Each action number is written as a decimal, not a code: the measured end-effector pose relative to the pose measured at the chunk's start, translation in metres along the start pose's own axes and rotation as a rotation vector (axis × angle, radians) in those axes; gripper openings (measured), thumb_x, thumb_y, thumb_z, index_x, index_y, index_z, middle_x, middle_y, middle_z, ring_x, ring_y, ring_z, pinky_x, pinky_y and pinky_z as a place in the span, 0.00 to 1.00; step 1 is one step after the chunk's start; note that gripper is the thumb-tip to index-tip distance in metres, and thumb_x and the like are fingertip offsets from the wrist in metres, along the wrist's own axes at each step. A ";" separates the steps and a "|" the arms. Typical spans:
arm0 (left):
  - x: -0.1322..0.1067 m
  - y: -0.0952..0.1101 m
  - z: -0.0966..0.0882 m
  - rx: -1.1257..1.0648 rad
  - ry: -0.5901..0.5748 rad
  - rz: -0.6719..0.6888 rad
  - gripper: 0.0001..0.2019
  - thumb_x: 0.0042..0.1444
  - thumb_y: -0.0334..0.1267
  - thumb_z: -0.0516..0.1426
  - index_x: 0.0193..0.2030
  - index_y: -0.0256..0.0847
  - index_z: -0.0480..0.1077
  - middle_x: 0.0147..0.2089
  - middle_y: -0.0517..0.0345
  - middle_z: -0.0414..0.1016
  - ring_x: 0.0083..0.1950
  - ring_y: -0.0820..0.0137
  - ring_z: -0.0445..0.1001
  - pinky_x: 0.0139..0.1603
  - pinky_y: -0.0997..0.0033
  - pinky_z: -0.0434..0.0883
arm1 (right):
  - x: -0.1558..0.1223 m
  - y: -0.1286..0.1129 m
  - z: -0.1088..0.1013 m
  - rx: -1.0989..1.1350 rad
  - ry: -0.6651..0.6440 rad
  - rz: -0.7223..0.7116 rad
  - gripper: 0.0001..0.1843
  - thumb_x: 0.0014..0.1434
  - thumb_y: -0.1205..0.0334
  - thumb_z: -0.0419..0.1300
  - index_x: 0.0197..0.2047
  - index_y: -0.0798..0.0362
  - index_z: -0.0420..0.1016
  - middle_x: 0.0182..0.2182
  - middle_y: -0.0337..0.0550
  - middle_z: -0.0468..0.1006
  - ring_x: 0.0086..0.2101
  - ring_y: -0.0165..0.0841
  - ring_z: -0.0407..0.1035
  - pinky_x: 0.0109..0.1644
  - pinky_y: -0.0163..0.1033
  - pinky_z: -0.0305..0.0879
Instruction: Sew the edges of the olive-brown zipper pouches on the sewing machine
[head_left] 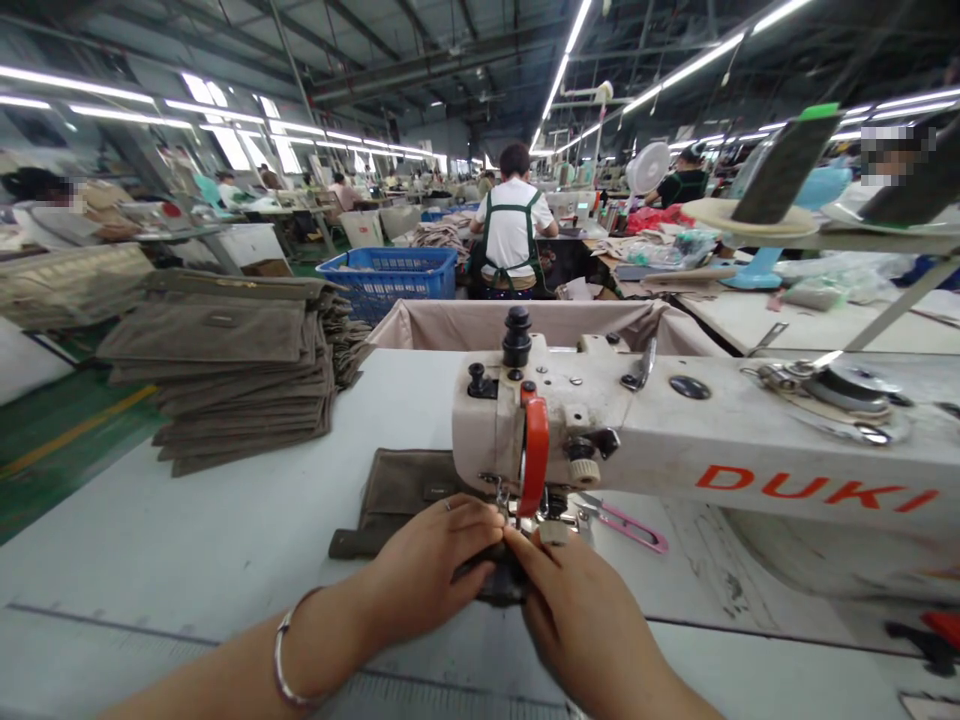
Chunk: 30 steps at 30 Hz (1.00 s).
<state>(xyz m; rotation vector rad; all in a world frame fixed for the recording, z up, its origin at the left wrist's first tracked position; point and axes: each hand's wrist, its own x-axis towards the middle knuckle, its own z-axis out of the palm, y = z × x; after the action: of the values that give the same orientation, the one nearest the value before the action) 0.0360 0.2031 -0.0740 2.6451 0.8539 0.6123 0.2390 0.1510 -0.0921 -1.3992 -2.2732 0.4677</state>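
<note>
A dark olive fabric panel (405, 490) lies flat on the white sewing table, its right part under the head of the sewing machine (555, 400). My left hand (442, 550) has its fingers bent over the fabric's front edge, pinching it just in front of the needle area. Close beside it, my right hand (570, 590) grips the same edge, its fingertips meeting those of the left. The needle and presser foot are mostly hidden behind the orange guard (535, 455) and my fingers. Pink-handled thread snips (630, 525) lie right of the machine head.
A tall stack of olive fabric pieces (232, 360) stands at the table's left. Behind the machine is a cloth-lined bin (450, 322), with a blue basket (390, 275) beyond. A person in a green apron (514, 225) sits ahead. Thread cones (787, 165) stand upper right.
</note>
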 end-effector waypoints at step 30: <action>0.001 -0.007 0.010 0.033 0.115 0.025 0.06 0.64 0.30 0.56 0.44 0.40 0.74 0.44 0.56 0.80 0.45 0.67 0.77 0.53 0.64 0.71 | 0.010 0.006 -0.002 -0.009 0.146 -0.084 0.12 0.61 0.75 0.58 0.41 0.51 0.78 0.39 0.43 0.78 0.42 0.38 0.70 0.48 0.43 0.67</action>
<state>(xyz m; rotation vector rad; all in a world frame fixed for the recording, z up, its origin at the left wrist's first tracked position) 0.0387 0.2075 -0.0852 2.6756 0.8713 0.7691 0.2403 0.1628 -0.0911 -1.2918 -2.2083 0.3188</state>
